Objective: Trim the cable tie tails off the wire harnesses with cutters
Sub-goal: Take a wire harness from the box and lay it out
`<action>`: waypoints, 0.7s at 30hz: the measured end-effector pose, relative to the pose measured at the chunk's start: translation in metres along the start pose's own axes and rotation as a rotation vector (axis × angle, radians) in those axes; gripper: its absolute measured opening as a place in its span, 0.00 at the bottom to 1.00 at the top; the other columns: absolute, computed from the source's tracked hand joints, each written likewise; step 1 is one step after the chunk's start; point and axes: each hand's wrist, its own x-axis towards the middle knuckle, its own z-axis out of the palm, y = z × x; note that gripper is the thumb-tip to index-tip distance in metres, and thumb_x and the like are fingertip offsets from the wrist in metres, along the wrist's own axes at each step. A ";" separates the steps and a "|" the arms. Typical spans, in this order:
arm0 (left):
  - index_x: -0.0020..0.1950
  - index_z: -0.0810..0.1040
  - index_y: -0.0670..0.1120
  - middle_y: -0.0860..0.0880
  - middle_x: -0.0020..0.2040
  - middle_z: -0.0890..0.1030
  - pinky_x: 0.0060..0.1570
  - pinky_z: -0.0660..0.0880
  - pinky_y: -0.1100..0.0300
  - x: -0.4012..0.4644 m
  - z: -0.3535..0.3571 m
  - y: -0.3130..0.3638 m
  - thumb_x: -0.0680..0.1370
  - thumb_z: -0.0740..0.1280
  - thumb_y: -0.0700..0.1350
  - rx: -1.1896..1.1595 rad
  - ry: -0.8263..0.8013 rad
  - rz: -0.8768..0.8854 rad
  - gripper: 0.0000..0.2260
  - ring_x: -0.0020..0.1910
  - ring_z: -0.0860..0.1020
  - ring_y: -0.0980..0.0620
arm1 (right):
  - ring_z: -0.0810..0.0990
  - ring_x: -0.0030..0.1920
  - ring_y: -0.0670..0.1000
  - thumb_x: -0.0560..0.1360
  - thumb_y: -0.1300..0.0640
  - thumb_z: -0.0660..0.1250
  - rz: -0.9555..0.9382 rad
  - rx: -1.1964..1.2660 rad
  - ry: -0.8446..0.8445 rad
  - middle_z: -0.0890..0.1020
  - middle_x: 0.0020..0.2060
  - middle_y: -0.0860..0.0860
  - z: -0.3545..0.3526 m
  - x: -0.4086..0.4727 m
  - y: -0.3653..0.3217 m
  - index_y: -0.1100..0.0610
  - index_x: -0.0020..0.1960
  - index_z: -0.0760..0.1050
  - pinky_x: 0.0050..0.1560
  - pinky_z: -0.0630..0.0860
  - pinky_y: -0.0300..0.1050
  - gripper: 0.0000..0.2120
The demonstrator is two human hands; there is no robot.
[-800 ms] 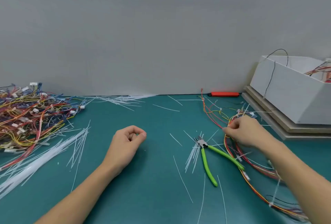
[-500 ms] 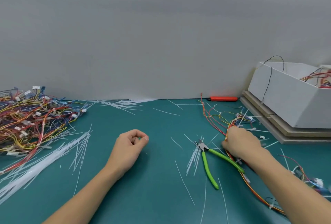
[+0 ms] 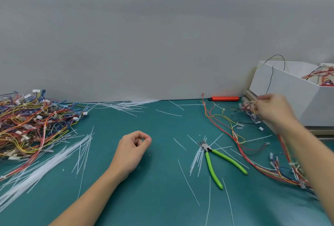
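Green-handled cutters (image 3: pixel 215 160), teal table (image 3: pixel 153 189), orange bar (image 3: pixel 225 98), white box (image 3: pixel 289 88).

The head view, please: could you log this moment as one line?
left hand: curled, empty, on mat | right hand: blurred, lifting wire harness near white box | cutters: on mat, untouched

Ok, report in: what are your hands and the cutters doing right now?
Left hand curled, holding nothing. Right hand lifting harness, blurred. Cutters lying untouched. Nothing blocking.

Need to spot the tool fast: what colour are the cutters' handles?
Bright green, on the cutters lying on the mat; head view.
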 end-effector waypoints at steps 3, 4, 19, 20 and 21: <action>0.44 0.83 0.53 0.54 0.28 0.67 0.25 0.64 0.66 0.001 0.001 0.000 0.79 0.71 0.49 0.007 0.001 -0.001 0.05 0.27 0.64 0.55 | 0.77 0.37 0.50 0.79 0.62 0.71 -0.054 0.203 -0.036 0.85 0.53 0.58 -0.024 0.011 -0.020 0.59 0.63 0.81 0.41 0.74 0.45 0.13; 0.44 0.83 0.53 0.55 0.28 0.67 0.26 0.64 0.66 0.001 0.001 0.001 0.79 0.71 0.49 0.007 0.002 0.000 0.05 0.27 0.64 0.55 | 0.74 0.34 0.47 0.80 0.62 0.70 -0.085 0.209 -0.045 0.86 0.54 0.57 -0.031 0.014 -0.027 0.59 0.63 0.81 0.39 0.73 0.44 0.12; 0.44 0.83 0.52 0.55 0.28 0.70 0.25 0.68 0.63 0.001 0.002 -0.001 0.78 0.71 0.50 -0.013 -0.025 -0.021 0.04 0.28 0.67 0.55 | 0.66 0.23 0.41 0.83 0.60 0.63 -0.305 0.464 -0.048 0.84 0.62 0.51 -0.104 0.041 -0.163 0.54 0.69 0.76 0.21 0.63 0.35 0.16; 0.45 0.83 0.52 0.55 0.28 0.70 0.25 0.68 0.62 0.001 0.001 -0.001 0.77 0.71 0.51 -0.016 -0.026 -0.020 0.04 0.28 0.67 0.55 | 0.64 0.23 0.41 0.83 0.61 0.62 -0.316 0.528 -0.095 0.84 0.62 0.50 -0.104 0.039 -0.170 0.53 0.70 0.76 0.22 0.62 0.34 0.17; 0.45 0.83 0.52 0.54 0.29 0.71 0.25 0.68 0.62 0.000 0.001 -0.001 0.77 0.71 0.51 -0.021 -0.028 -0.021 0.05 0.28 0.68 0.55 | 0.63 0.24 0.40 0.83 0.61 0.61 -0.331 0.575 -0.154 0.83 0.63 0.50 -0.102 0.035 -0.176 0.52 0.70 0.75 0.23 0.60 0.34 0.17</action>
